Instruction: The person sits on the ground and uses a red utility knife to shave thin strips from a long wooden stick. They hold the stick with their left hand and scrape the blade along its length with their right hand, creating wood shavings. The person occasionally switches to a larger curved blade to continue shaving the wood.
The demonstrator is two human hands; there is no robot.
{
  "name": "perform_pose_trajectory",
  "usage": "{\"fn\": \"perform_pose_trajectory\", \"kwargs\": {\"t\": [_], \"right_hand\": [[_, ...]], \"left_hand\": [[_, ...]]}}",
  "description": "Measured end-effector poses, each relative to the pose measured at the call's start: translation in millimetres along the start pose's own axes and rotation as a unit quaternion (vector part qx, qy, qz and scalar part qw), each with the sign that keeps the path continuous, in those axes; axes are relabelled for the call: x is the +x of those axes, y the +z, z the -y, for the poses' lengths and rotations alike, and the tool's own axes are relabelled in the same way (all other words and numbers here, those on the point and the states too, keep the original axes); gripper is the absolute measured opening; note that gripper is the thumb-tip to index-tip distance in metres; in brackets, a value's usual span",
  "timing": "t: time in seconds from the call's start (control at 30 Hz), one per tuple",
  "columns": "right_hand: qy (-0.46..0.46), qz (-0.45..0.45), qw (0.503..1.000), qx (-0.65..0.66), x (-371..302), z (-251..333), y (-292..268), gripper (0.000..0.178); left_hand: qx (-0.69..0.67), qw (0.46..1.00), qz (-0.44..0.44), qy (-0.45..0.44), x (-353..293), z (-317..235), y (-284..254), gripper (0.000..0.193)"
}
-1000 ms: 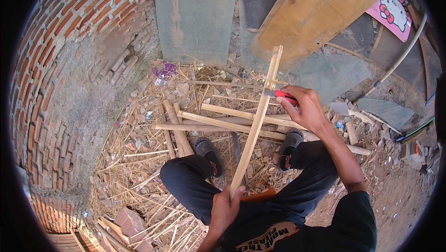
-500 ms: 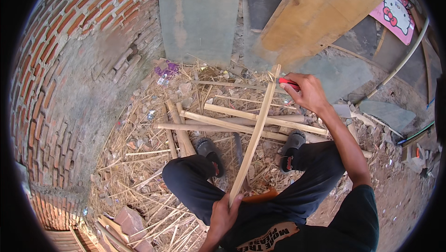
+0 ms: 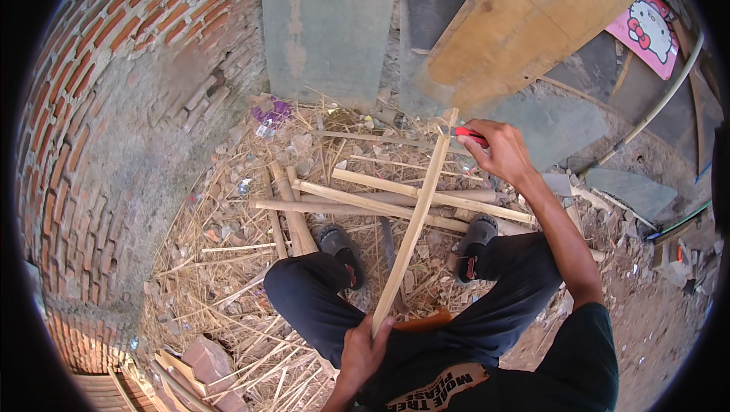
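Note:
A long pale bamboo strip [image 3: 417,233] slants away from my lap, its far end beyond my shoes. My left hand [image 3: 363,353] is closed round its near end. Near the far end, my right hand [image 3: 498,150] grips a red-handled knife [image 3: 473,137], its blade against the strip's right edge. A thin shaving [image 3: 443,122] curls up at that end. Below the strip, several bamboo pieces [image 3: 365,201] lie crossed on the ground between and beyond my feet. A dark, narrow blade-like piece [image 3: 389,241] lies between my shoes, partly hidden by the strip.
A worn brick wall [image 3: 99,146] rises on the left. Boards [image 3: 331,32] lean at the back, with a brown plywood sheet [image 3: 532,17] and a pink panel [image 3: 646,36] to the right. Straw and rubble [image 3: 228,260] cover the ground. Brick blocks [image 3: 209,362] lie at lower left.
The knife has moved slightly down along the strip toward me, and the shaving at the far end stands out more. My left hand keeps its hold, shifted very slightly.

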State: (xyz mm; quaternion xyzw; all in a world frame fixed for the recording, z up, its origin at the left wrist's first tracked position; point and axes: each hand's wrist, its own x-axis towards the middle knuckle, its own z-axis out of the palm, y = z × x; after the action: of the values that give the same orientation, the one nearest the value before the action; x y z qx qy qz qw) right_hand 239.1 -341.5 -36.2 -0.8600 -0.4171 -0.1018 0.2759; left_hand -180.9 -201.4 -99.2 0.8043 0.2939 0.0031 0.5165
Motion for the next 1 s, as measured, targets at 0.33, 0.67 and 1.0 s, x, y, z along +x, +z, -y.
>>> {"fn": "perform_pose_trajectory", "kwargs": {"t": [0.33,0.67,1.0], "right_hand": [[0.065,0.051,0.994,0.069,2,5,-9,0.031],[0.084,0.031,0.943,0.319,-9,-19,5,0.034],[-0.044,-0.003,0.993,0.106,-39,46,-9,0.025]], "left_hand": [[0.034,0.999,-0.021,0.023,-1,4,-7,0.029],[-0.024,0.999,0.001,0.023,5,-3,-17,0.029],[0.030,0.995,-0.057,0.079,17,-22,-16,0.030]]}}
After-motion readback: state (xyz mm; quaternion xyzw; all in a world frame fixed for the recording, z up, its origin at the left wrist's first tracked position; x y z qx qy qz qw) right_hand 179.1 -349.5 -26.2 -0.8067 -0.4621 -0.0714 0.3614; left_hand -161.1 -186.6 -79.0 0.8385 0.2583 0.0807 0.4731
